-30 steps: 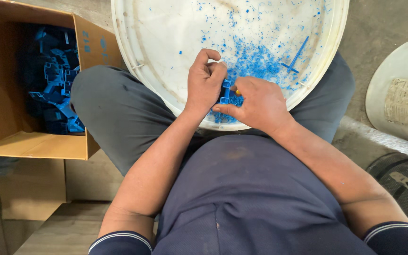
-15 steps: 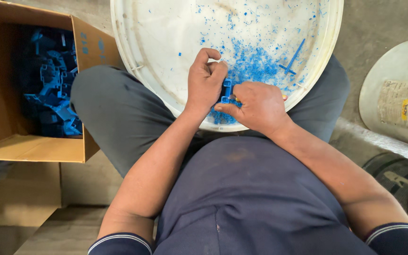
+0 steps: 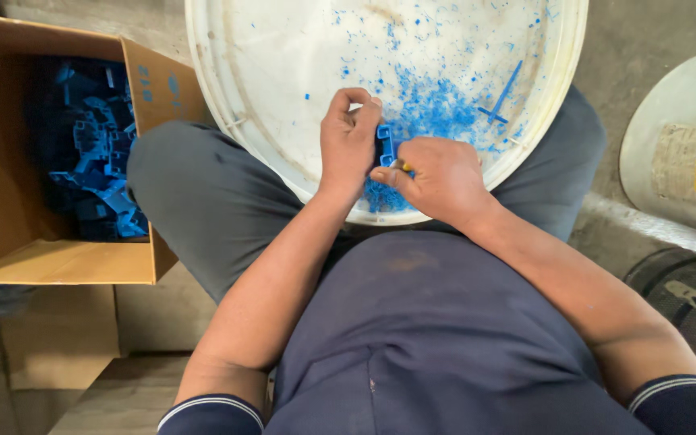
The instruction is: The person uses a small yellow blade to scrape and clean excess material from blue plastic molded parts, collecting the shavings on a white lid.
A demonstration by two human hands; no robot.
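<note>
Between the 2 hands, a blue plastic part [image 3: 385,146] stands long axis upright over the white tub [image 3: 267,97]; left hand [image 3: 346,143] pinches it, right hand [image 3: 432,179] grips a small yellow-tipped tool [image 3: 403,167] touching it. Blue shavings [image 3: 437,109] lie just beyond.

The part [image 3: 385,145] is blue, as are the shavings [image 3: 432,109] speckling the white lid [image 3: 283,72] and the parts [image 3: 90,153] heaped in the brown box [image 3: 10,209]. The trousers [image 3: 203,193] are grey; the shirt [image 3: 428,338] is navy with white-striped cuffs. A yellow tip [image 3: 405,167] shows.
</note>
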